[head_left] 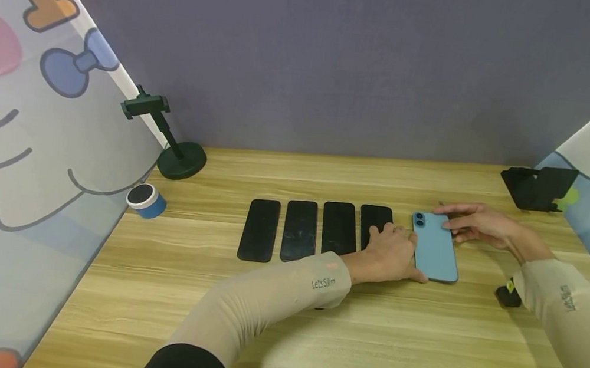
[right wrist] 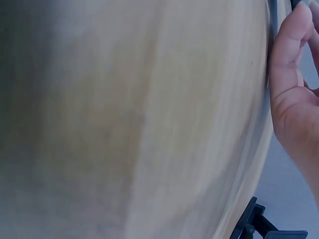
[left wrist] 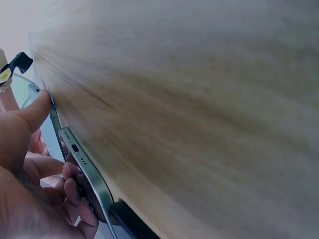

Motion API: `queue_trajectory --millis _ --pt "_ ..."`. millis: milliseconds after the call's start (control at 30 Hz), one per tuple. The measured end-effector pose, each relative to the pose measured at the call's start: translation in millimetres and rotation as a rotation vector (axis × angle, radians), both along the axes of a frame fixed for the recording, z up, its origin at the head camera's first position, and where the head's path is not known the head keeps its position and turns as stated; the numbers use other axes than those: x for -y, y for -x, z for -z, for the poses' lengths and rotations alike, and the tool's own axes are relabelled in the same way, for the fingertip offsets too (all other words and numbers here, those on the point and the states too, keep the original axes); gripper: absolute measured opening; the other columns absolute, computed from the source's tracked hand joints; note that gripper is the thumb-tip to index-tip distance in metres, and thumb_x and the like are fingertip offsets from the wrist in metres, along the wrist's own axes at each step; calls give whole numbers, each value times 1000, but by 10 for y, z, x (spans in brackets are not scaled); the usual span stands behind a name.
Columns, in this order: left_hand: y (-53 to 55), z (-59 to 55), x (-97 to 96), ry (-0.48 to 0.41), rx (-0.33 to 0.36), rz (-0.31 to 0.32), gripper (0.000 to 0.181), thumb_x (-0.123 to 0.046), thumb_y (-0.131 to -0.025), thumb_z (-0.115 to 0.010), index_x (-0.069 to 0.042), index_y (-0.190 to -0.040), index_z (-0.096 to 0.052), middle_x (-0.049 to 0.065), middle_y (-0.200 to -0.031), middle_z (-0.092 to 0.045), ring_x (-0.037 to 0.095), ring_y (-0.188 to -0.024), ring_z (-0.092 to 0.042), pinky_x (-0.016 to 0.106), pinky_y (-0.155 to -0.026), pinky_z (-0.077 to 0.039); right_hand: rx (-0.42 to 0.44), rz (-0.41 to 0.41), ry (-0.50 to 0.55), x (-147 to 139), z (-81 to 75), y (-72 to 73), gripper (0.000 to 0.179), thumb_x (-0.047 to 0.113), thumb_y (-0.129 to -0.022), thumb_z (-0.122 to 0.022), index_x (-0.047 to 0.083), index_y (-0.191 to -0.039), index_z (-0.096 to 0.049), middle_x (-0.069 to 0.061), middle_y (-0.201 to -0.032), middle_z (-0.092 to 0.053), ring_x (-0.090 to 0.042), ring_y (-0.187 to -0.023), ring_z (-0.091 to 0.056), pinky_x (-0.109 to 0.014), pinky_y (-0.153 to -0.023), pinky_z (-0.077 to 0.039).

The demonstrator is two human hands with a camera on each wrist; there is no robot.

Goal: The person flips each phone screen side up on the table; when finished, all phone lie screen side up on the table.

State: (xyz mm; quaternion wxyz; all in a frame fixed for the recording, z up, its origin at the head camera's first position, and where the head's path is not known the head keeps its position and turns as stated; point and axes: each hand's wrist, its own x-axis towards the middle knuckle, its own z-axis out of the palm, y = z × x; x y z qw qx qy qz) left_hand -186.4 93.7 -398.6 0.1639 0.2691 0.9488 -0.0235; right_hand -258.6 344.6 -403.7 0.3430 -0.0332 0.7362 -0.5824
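In the head view, a light blue phone (head_left: 438, 251) lies back up at the right end of a row of phones. My left hand (head_left: 390, 252) reaches over the fourth dark phone (head_left: 376, 215), its thumb against the blue phone's lower left corner. The left wrist view shows its other fingers loosely bent at the dark phone's screen (left wrist: 87, 191). On the other side, my right hand (head_left: 478, 223) holds the blue phone's upper right corner with bent fingers. Only part of this hand shows in the right wrist view, low beside the table.
Three more dark phones, such as the leftmost phone (head_left: 259, 231), lie left of the hands. A dark green stand (head_left: 181, 160) and a blue-white jar (head_left: 146, 200) stand at left. At the back right is a black stand (head_left: 535, 186). A grey panel (head_left: 338, 64) borders the table.
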Motion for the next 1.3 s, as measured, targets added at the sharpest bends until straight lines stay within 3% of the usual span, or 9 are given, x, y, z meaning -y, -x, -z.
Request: queue_trajectory --millis 267,567,800,967,1167,1300 --pt "-9 3 0 -21 -11 -1 93 -85 -81 -51 -34 -157 -33 -10 -156 -40 19 -139 -40 46 -109 -40 22 -22 76 -27 8 -25 37 3 -100 -57 31 -119 -72 3 -105 -69 -12 -83 -69 -29 -76 -60" --pt "-5 4 8 -29 -1 -7 91 -84 -81 -51 -33 -156 -35 -12 -156 -40 18 -136 -42 46 -110 -40 7 -38 134 -17 18 -63 42 4 -102 -53 32 -132 -65 -3 -102 -55 -13 -78 -66 -30 -73 -60" --pt "-2 4 16 -22 9 -5 91 -84 -82 -49 -35 -157 -31 -11 -158 -38 19 -140 -39 46 -111 -38 -55 18 -14 40 -65 -134 43 9 -102 -56 36 -136 -59 -3 -107 -53 -14 -83 -66 -33 -74 -60" --pt "6 -7 46 -32 20 8 90 -83 -82 -49 -36 -157 -31 -13 -159 -36 16 -140 -40 43 -111 -37 -122 44 -150 118 -156 -169 49 15 -100 -61 22 -147 -49 -5 -111 -50 -15 -81 -66 -34 -72 -60" --pt "-13 -39 68 -29 12 28 91 -83 -84 -45 -34 -159 -25 -11 -159 -36 17 -141 -41 42 -110 -40 -148 39 -211 197 -239 -174 59 17 -99 -64 9 -153 -41 -5 -108 -50 -14 -79 -64 -34 -71 -60" --pt "-43 -59 71 -88 23 35 90 -82 -87 -43 -34 -160 -22 -9 -159 -38 16 -141 -43 40 -107 -43 -153 20 -252 254 -299 -180 69 20 -98 -66 -1 -155 -33 -6 -107 -49 -12 -79 -62 -35 -71 -60"
